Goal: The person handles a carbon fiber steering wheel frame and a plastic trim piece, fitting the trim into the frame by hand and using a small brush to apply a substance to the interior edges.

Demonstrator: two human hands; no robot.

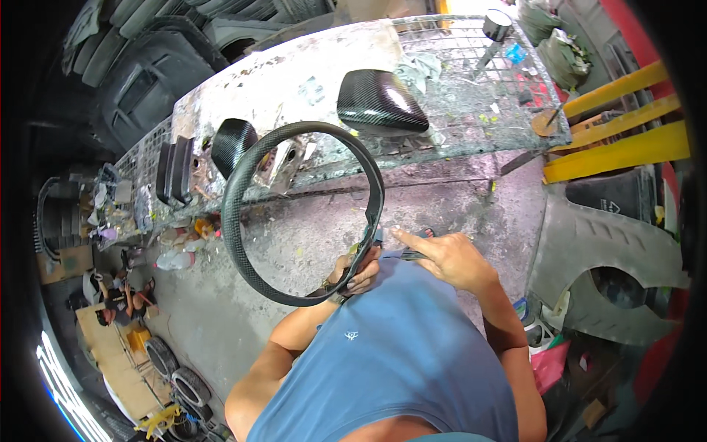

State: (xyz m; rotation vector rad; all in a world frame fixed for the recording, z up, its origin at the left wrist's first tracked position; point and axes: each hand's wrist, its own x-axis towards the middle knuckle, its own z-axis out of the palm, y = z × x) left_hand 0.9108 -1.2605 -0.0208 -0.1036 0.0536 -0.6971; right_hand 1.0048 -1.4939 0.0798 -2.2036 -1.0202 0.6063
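A large ring (234, 228) with a black carbon-fibre weave stands tilted in front of me. My left hand (361, 274) is closed round its lower right part, with the fingers wrapped over the rim. Close beside it, my right hand (458, 261) points its index finger toward the ring, while the other fingers curl round a slim dark tool (414, 255). The tool's kind is too small to make out. A small blue-grey piece (378, 236) lies against the ring by the right fingertip; I cannot tell whether the finger touches it.
Ahead stands a paint-stained mesh-topped table (471, 158) bearing a large carbon-fibre shell (379, 102), a smaller one (231, 140) and dark slatted parts (174, 171). Yellow bars (618, 158) and a grey car fender (626, 254) are at right. Tyres (191, 387) and another person (125, 303) are at left.
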